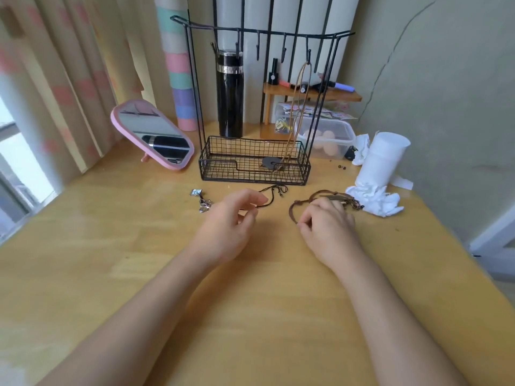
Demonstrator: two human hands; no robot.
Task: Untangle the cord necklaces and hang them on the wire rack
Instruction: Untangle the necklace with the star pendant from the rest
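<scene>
Black cord (268,203) left hand (230,220), brown cord (291,212) right hand (327,222); tissues (379,202) beside, rack (250,171) behind.

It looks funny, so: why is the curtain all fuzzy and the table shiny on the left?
Head view: the curtain sits at the blurred left edge of the wide-angle frame; light from the window at left leaves pale glare on the table.

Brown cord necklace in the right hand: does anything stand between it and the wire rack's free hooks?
Nothing visible does. The brown cord necklace lies before the wire rack; one hook holds a tan necklace.
</scene>
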